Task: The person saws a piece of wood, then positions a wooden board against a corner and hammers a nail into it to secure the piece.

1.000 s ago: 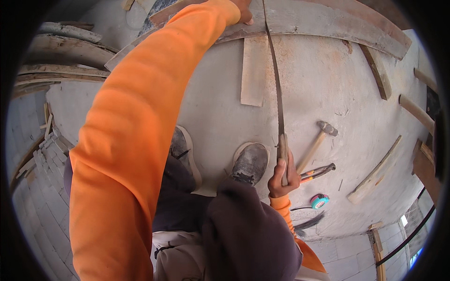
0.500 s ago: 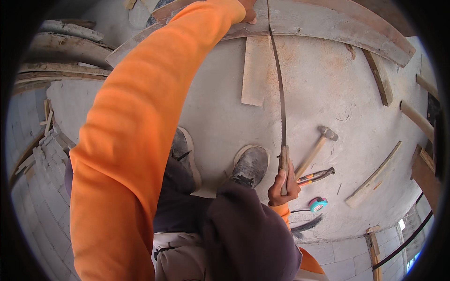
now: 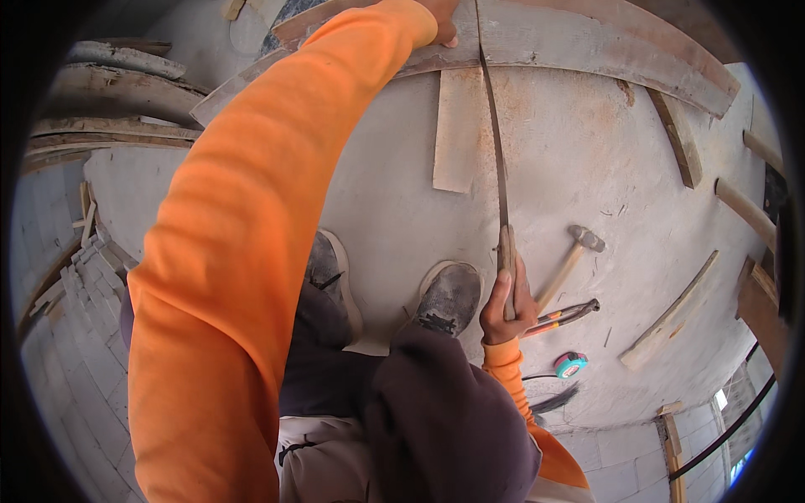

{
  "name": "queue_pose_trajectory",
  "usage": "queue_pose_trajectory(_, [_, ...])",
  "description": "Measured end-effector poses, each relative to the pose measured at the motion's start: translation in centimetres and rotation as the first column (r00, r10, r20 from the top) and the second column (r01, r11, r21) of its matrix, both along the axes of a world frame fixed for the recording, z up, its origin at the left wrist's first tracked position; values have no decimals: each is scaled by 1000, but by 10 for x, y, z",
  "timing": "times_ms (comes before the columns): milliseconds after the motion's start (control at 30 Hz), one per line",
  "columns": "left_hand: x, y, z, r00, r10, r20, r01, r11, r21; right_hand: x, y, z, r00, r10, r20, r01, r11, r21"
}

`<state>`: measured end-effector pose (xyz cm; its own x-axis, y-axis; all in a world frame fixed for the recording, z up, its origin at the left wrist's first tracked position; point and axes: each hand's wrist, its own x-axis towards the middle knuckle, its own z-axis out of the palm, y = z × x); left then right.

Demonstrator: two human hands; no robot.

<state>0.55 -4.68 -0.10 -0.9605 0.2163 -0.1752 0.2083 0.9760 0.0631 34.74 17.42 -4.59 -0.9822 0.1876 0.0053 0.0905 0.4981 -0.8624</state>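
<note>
My right hand (image 3: pixel 512 303) is closed round the wooden handle of a handsaw (image 3: pixel 501 176). The saw's long dark blade points away from me, its far part lying across a wide wooden plank (image 3: pixel 579 38) at the top of the view. Left of the blade, my left hand (image 3: pixel 444 21) grips the plank, thumb near its closer edge; the other fingers are mostly hidden or cut off by the picture's edge. Under the plank a shorter board (image 3: pixel 457 138) sticks out toward me, beside the blade. Reddish sawdust (image 3: pixel 537 101) lies on the floor right of the blade.
Right of my right hand lie a hammer (image 3: pixel 570 260), orange-handled pincers (image 3: pixel 563 318), a tape measure (image 3: pixel 570 365) and a dark brush-like bundle (image 3: pixel 557 398). Wood strips (image 3: pixel 671 310) lie farther right. Boards are stacked (image 3: pixel 117 88) at the far left. My shoes (image 3: pixel 450 298) stand below the plank.
My right hand has pushed the saw away from me, so its handle sits farther up toward the plank. My left hand stays about where it was on the plank.
</note>
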Motion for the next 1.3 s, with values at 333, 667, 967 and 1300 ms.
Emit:
queue_pose_trajectory(333, [-7, 5, 2, 999, -33, -21, 34, 999, 38, -16, 8, -11, 993, 47, -107, -40, 997, 66])
queue_pose_trajectory(667, [2, 1, -2, 1000, 9, -25, -9, 1000, 0, -42, 6, -28, 991, 10, -131, -14, 999, -36])
queue_pose_trajectory(967, [14, 16, 7, 996, 54, -76, -54, 999, -4, -74, -7, -22, 976, -99, -193, 62, 980, -189])
queue_pose_trajectory(1300, [4, -13, 29, 993, 25, 112, -31, 998, 56, 91, 66, 19, 821, -441, -362, 553, 770, 317])
